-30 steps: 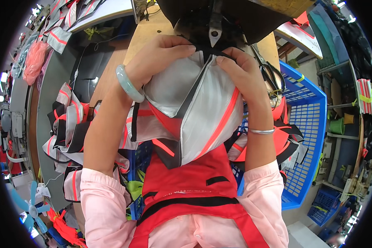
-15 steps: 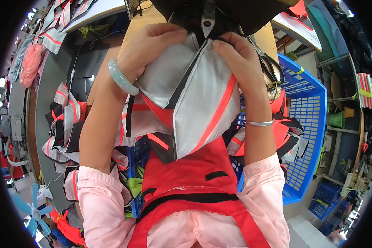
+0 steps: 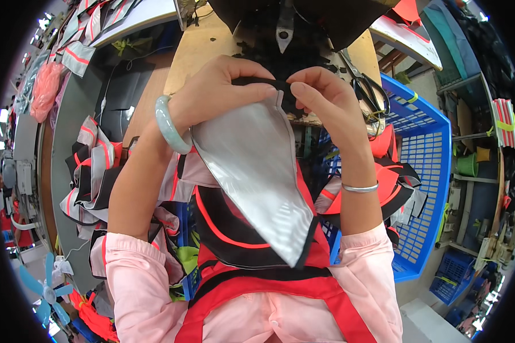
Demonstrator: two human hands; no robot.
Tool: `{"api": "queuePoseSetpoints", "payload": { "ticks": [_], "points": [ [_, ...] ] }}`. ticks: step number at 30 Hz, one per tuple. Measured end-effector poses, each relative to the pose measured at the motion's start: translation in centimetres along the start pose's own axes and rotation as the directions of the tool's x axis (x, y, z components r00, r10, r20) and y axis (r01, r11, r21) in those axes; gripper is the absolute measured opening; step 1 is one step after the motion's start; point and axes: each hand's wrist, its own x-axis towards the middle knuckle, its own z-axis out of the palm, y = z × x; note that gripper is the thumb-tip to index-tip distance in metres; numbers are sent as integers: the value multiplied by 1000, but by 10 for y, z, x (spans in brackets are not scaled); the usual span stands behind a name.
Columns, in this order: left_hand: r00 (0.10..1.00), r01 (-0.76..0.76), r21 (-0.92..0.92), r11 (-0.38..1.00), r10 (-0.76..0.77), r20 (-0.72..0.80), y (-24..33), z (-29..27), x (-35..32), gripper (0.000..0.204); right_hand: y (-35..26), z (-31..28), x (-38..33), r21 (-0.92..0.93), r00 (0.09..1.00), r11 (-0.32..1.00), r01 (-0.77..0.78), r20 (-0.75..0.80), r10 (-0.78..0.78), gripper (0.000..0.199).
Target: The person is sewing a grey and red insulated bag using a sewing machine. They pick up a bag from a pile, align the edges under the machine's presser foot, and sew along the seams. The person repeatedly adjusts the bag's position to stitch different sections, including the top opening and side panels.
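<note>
In front of my chest hangs a light grey fabric panel (image 3: 257, 148) with a black edge, its pointed lower end tilted to the right. My left hand (image 3: 220, 91) pinches its top edge between thumb and fingers. Close beside it, my right hand (image 3: 329, 100) is closed with its fingertips at the black top edge. Black fabric with a red-orange stripe (image 3: 223, 228) drapes below, over my red apron (image 3: 269, 291). Just beyond my hands is a dark machine with a pointed metal part (image 3: 284, 34). Part of the panel's upper left lies hidden behind my left hand.
Black-handled scissors (image 3: 365, 86) rest on the wooden tabletop (image 3: 197, 51), right of the machine. A blue plastic basket (image 3: 420, 143) stands to the right, beside red and black pieces (image 3: 392, 183). More grey, black and red pieces (image 3: 94, 166) are heaped on the left.
Both hands have drawn back from the machine toward me with the fabric. The panel has turned: its plain grey side shows, and the striped side has gone from view.
</note>
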Motion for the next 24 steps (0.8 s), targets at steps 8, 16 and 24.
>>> {"api": "queuePoseSetpoints", "payload": {
  "ticks": [8, 16, 24],
  "points": [
    [999, -17, 92, 996, 21, -36, -3, -3, 14, 31, 8, -5, 18, -42, 1000, 999, -3, -15, 2, 20],
    [996, 12, 26, 1000, -10, -89, -16, -9, 30, 34, 19, 5, 37, 168, 996, 985, -35, -78, 48, 20],
    [994, 101, -168, 981, -106, -18, -23, -12, 37, 35, 24, 7, 41, 393, 990, 914, -103, -47, 132, 18]
  ]
}}
